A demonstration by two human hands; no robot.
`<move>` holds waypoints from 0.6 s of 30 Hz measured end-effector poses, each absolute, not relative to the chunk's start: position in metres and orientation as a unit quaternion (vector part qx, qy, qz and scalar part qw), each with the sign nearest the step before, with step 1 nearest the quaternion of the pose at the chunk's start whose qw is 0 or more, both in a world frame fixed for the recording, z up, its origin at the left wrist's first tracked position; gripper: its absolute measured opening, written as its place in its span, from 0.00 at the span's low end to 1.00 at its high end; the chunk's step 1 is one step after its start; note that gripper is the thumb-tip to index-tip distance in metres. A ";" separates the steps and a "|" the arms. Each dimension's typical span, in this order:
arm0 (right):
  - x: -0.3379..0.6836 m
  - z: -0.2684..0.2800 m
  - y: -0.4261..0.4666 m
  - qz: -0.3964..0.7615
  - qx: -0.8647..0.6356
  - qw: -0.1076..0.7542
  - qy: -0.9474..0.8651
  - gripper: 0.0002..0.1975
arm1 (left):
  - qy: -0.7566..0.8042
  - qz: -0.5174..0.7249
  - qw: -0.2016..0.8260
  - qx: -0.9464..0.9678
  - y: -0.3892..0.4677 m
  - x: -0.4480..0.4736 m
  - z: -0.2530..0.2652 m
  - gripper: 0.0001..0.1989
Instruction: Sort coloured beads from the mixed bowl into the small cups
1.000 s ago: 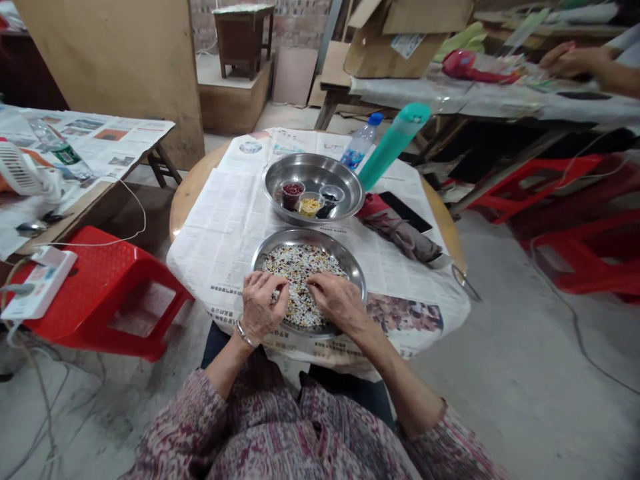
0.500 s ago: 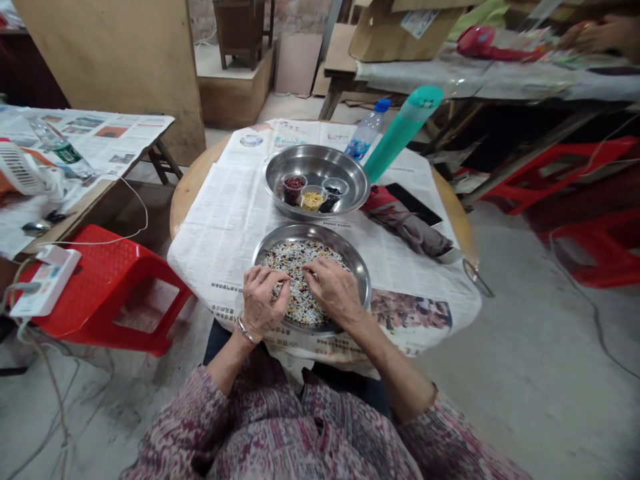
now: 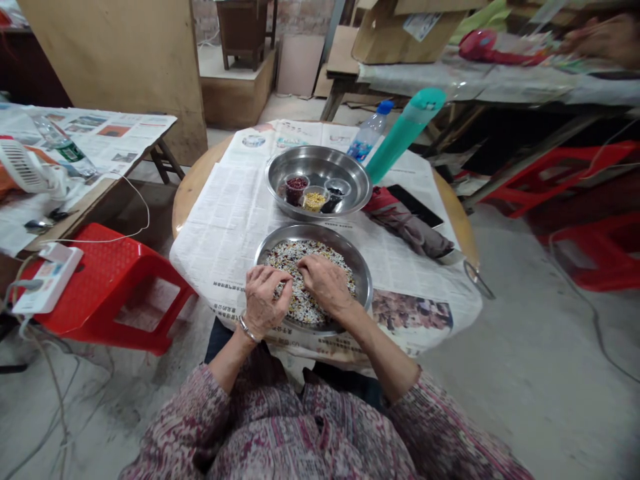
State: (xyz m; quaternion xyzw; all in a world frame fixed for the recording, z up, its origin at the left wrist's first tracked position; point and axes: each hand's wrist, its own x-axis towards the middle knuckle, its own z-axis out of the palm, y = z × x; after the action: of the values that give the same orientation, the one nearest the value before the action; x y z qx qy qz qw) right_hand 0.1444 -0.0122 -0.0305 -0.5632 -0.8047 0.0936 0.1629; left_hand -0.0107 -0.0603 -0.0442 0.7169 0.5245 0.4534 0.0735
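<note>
A steel basin (image 3: 364,273) in front of me holds a loose mix of white, yellow, dark red and black grains (image 3: 313,310). My left hand (image 3: 266,300), with a bracelet at the wrist, is over its left side, fingers curled in toward the thumb. Over the middle of the mix, my right hand (image 3: 325,285) has its fingertips pinched together near the left one. Whatever lies in either hand is too small or hidden to name. Behind stands a second steel basin (image 3: 280,200) with small clear cups of red beans (image 3: 297,188), yellow grains (image 3: 314,200) and black beans (image 3: 336,189).
Newspaper (image 3: 215,207) covers the round table. A blue-capped bottle (image 3: 367,133), a tall green bottle (image 3: 407,137), a folded umbrella (image 3: 413,230) and a dark flat object (image 3: 415,205) stand or lie rightward. Left are a red stool (image 3: 110,287) and a power strip (image 3: 47,280).
My right hand has moved slightly left and up over the grains, its fingers drawn closer together. My left hand stays nearly in place.
</note>
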 end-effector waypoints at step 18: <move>0.156 -0.029 0.011 0.110 -0.604 0.247 -0.750 0.14 | 0.523 0.453 0.076 0.718 -0.061 -0.009 -0.041 0.05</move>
State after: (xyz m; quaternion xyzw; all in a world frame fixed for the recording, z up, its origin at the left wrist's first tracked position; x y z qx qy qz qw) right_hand 0.1561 0.0109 -0.0293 -0.6044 -0.7495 0.1101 0.2467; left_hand -0.0094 -0.0611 -0.0408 0.7181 0.5228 0.4529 0.0762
